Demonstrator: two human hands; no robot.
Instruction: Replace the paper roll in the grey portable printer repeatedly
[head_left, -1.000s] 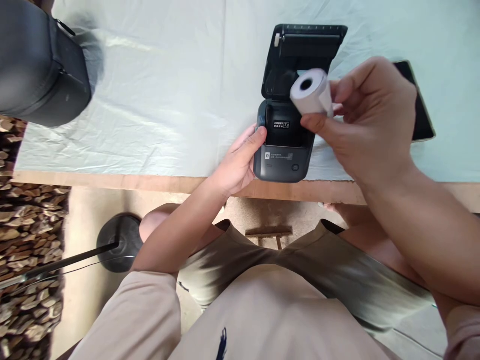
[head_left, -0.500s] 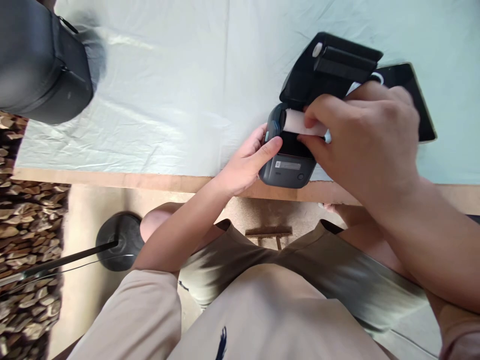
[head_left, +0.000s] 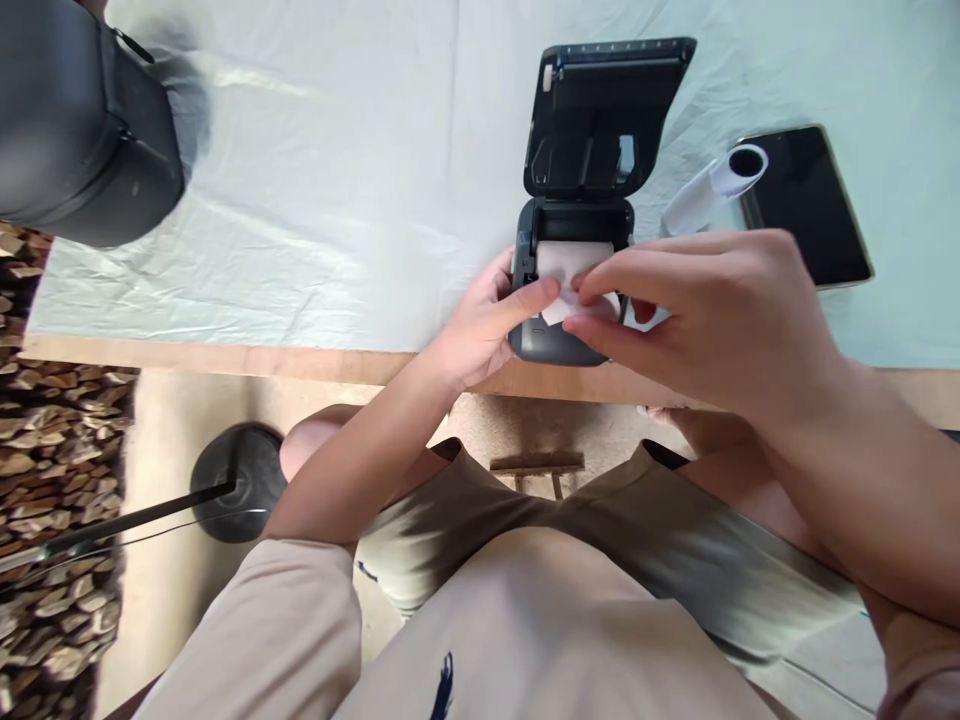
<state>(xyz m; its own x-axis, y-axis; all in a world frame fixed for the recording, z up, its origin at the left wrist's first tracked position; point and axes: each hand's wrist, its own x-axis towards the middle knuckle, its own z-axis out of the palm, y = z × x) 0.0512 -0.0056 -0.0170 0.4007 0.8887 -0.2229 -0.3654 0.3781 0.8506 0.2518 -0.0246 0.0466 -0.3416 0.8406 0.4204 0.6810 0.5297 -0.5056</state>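
Observation:
A dark label printer (head_left: 559, 345) sits near the table's front edge with its lid (head_left: 592, 130) flipped up. A roll of white paper (head_left: 574, 258) lies in its bay, and the paper's loose end hangs over the front. My left hand (head_left: 495, 315) grips the printer's left side, its thumb resting on the paper. My right hand (head_left: 720, 310) pinches at the loose end of the paper between thumb and fingers. The lower fingers of that hand are partly hidden.
Right of the printer lies a white paper roll (head_left: 694, 200) with a dark core, beside a black tablet (head_left: 810, 210). A dark case (head_left: 90, 130) stands at the far left of the cloth-covered table (head_left: 337, 200). Below is a round black stand base (head_left: 238, 480).
The paper roll has gone down into the bay, and its end now reaches over the printer's front. The printer has turned slightly. My left thumb has moved onto the paper.

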